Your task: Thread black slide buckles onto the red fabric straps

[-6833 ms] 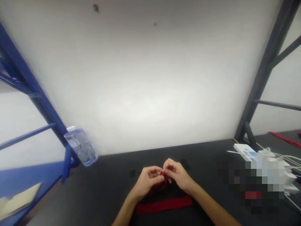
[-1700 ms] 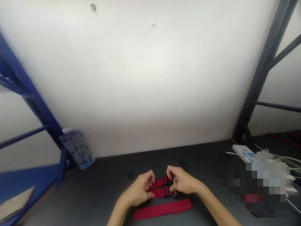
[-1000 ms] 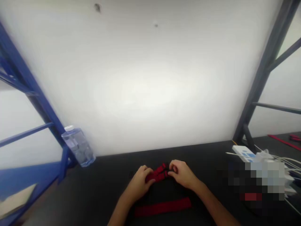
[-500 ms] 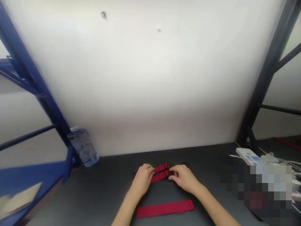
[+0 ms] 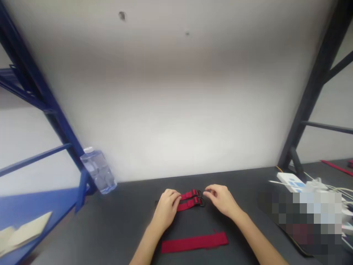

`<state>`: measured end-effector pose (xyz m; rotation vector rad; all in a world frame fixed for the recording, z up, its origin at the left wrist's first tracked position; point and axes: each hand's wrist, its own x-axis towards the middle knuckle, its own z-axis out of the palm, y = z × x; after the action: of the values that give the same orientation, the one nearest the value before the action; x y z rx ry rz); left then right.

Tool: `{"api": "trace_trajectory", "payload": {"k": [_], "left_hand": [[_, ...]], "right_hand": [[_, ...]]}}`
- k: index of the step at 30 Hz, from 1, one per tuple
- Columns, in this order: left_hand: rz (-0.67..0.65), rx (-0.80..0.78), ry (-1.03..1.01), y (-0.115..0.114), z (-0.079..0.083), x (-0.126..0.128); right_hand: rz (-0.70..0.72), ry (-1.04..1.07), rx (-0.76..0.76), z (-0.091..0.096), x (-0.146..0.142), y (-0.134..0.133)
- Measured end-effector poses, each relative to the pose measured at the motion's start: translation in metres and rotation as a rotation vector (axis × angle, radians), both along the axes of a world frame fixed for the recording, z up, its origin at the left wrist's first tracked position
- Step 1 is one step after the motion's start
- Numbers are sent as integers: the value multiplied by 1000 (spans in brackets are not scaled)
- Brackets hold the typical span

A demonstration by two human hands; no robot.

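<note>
**A:** What do the main things look like, and where are they?

**B:** They are two short red straps (image 5: 189, 200), lying side by side on the black table (image 5: 91, 232). Each strap has a dark metal ring (image 5: 202, 202) at its right end. Closer to the person lies a wider red band (image 5: 194, 243), flat on the table and well apart from the straps.

**A:** Is there any container?

**B:** Yes, one plastic bottle (image 5: 98, 171), at the far left of the table, beside the blue rack (image 5: 52, 106). It seems to have a clear liquid inside, but I cannot be sure from this view.

**A:** And how are the hands?

**B:** The left hand (image 5: 166, 209) lies over the left ends of the straps, with its fingers curved and pressing down on them. I cannot tell if it also grips them, because the hand covers that part. The right hand (image 5: 220, 198) is a little open, with its fingers loosely curled. Its fingertips are just beside the rings and it pinches nothing.

**A:** What else is near?

**B:** On the right there is a white power strip (image 5: 291, 182) with cables (image 5: 331, 189).
</note>
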<state>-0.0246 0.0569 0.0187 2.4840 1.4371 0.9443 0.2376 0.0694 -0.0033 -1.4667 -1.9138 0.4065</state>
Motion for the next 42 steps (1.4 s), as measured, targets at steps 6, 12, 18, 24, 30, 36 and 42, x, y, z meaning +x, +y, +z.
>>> {"api": "trace_trajectory", "payload": {"k": [6,12,18,24,30,36,42], "left_hand": [[-195,-161,-50,-34,12,34],[-382,-329,-3,-54,2,59],[-408,-365,62,-54,3,60],[-372,-405,65,-49,5,56],[-287,-431,47,-44,4,48],[-290,-406,26,-43,5,45],[-328,-413,80,-52,6,58]], "right_hand": [[-192,-118,-5,-2,30,11],[-203,-190,-150,-3,36,12],[-149,-227,-248,-6,35,12],[-76,-187,-256,-7,25,10],[-61,-136,-211,0,24,5],[-2,-150,-248,1,27,3],[38,-147,-211,-5,28,5]]}}
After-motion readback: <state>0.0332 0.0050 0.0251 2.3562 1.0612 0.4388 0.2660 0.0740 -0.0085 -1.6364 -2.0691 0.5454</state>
